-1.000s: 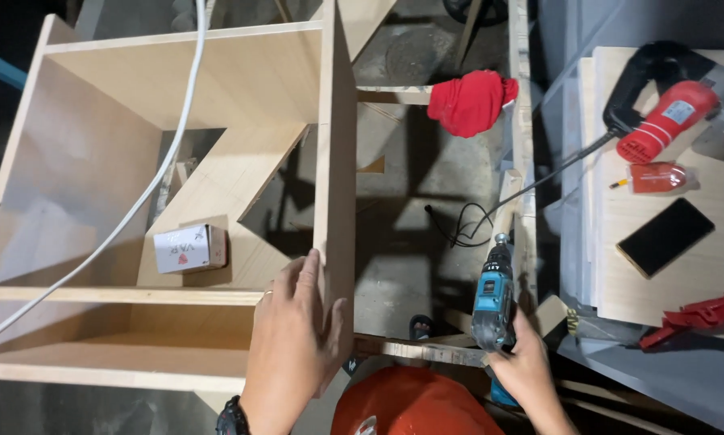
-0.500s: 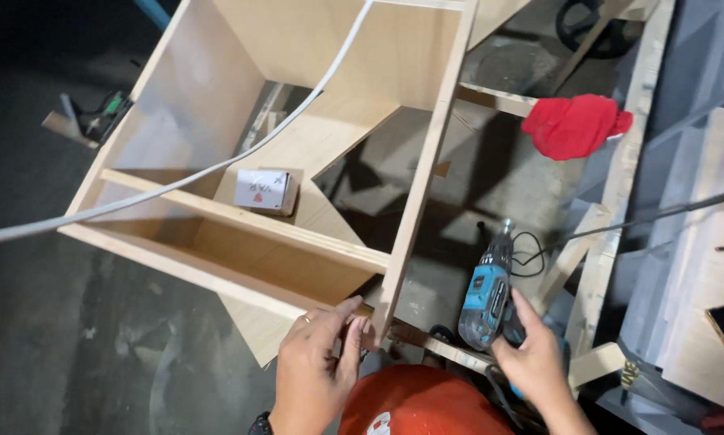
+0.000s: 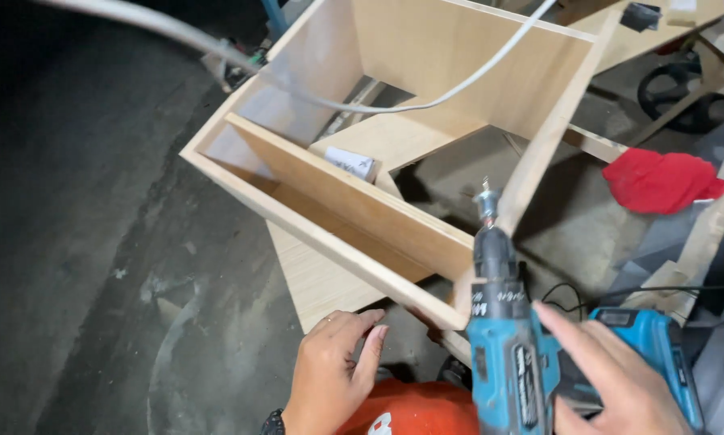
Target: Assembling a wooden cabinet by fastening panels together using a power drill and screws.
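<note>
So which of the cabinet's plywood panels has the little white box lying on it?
The angled inner panel deep inside the cabinet. The small white box lies on its near edge; the long front divider is bare.

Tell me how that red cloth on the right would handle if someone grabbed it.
The red cloth lies crumpled with soft folds, so it would probably go floppy and drape from the hand. It looks thin, so likely light for its size. Being fabric, it should not roll or break, though it might snag on the wooden rail beside it.
</note>
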